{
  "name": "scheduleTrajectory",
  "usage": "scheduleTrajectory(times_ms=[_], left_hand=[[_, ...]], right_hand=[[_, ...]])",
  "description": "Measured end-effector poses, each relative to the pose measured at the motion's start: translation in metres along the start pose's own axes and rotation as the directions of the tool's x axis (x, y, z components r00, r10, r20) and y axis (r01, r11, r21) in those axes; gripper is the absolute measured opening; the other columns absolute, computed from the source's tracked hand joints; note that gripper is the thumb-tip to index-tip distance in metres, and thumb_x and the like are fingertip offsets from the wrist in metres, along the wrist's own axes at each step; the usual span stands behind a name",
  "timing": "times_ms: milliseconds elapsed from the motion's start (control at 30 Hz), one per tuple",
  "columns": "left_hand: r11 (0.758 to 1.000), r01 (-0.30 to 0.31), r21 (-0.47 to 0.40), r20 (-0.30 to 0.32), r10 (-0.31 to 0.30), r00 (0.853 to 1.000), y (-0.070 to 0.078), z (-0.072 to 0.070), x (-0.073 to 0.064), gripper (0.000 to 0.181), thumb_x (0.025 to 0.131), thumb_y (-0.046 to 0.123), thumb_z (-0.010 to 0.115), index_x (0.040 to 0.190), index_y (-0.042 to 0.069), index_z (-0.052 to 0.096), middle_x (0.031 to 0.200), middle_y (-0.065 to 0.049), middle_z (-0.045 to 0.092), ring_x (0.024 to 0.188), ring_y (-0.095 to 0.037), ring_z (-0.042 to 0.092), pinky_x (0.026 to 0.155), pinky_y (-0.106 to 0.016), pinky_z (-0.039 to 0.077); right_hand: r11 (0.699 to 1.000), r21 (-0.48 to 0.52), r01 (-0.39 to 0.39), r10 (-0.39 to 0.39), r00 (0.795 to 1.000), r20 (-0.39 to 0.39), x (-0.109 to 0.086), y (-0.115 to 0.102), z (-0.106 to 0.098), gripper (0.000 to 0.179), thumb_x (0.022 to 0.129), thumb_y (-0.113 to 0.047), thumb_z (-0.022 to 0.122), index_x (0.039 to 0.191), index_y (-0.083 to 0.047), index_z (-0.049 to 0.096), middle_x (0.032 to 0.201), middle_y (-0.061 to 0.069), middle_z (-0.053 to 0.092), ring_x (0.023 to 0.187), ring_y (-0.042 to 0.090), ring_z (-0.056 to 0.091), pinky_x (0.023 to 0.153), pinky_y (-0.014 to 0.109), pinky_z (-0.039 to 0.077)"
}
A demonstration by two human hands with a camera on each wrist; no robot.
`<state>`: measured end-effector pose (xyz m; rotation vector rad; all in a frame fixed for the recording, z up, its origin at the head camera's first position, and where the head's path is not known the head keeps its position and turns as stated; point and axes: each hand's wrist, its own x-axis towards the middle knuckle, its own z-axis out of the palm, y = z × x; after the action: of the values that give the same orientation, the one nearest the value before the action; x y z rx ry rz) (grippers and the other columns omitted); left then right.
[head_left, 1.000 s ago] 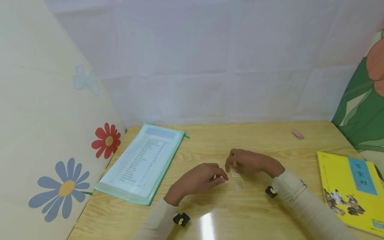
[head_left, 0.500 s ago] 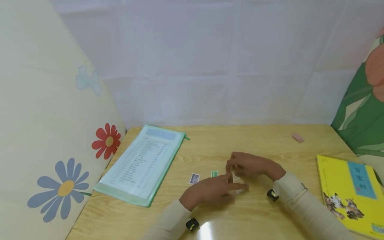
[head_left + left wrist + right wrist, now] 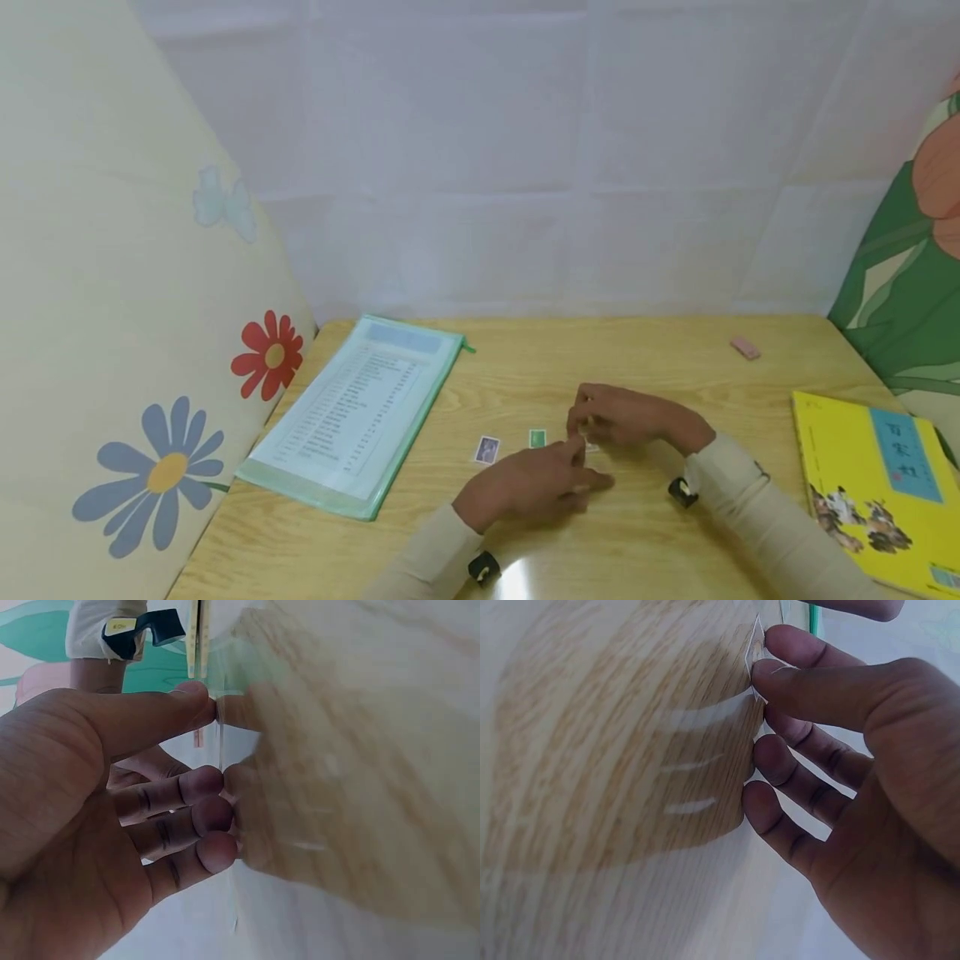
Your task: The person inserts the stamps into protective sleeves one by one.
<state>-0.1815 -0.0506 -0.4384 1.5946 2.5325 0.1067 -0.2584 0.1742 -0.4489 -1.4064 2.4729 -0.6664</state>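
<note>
Because the small white-bordered, stamp-like paper slip [image 3: 756, 646] at the fingertips of the right hand [image 3: 622, 414] looks so thin, it should be nearly weightless, bendy and easily creased, and probably awkward to lift off the smooth, glossy wood-grain tabletop [image 3: 667, 358]. A light pinch along the border, sparing the corners, would likely suit it best. Whether the right thumb and forefinger pinch it or merely rest against it, I cannot tell. Close beside, the left hand [image 3: 528, 483] has its thumb and fingers parted, fingertips down at the tabletop. A purple white-edged rectangular slip [image 3: 487, 450] and a green white-edged rectangular slip [image 3: 537, 437] lie flat just beyond it.
</note>
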Motion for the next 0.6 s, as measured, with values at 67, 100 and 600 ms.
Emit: scheduleTrajectory(times_ms=[67,100,600], left_hand=[[1.0,-0.003,0.0,-0.009,0.003,1.0,-0.0011,0.0004,-0.0009,0.043,0.102,0.031,0.061,0.145,0.031,0.055,0.114,0.0,0.049,0.086,-0.003,0.046,0.065,-0.011,0.04],[1.0,-0.007,0.006,-0.014,0.007,1.0,-0.0017,0.0007,-0.0011,0.042,0.103,0.031,0.06,0.145,0.03,0.056,0.114,0.0,0.049,0.088,-0.004,0.046,0.066,-0.011,0.04],[0.998,-0.064,0.009,-0.105,0.065,0.992,-0.0055,0.0018,-0.0004,0.021,0.101,0.025,0.064,0.12,0.02,0.072,0.112,0.0,0.055,0.094,-0.004,0.051,0.082,-0.01,0.042]], right_hand=[[1.0,-0.002,0.001,-0.001,1.0,-0.002,-0.0001,0.0006,0.0005,0.027,0.1,-0.006,0.061,0.112,-0.029,0.068,0.108,-0.005,0.054,0.097,0.014,0.054,0.083,0.032,0.049],[1.0,-0.004,-0.001,0.001,1.0,-0.001,0.0,0.0008,0.0005,0.027,0.1,-0.007,0.061,0.112,-0.03,0.068,0.108,-0.005,0.053,0.096,0.013,0.054,0.083,0.032,0.049],[1.0,-0.022,-0.003,0.004,1.0,0.027,0.0,0.0009,0.0001,0.031,0.1,-0.005,0.059,0.117,-0.03,0.067,0.111,-0.004,0.054,0.1,0.014,0.053,0.086,0.032,0.049]])
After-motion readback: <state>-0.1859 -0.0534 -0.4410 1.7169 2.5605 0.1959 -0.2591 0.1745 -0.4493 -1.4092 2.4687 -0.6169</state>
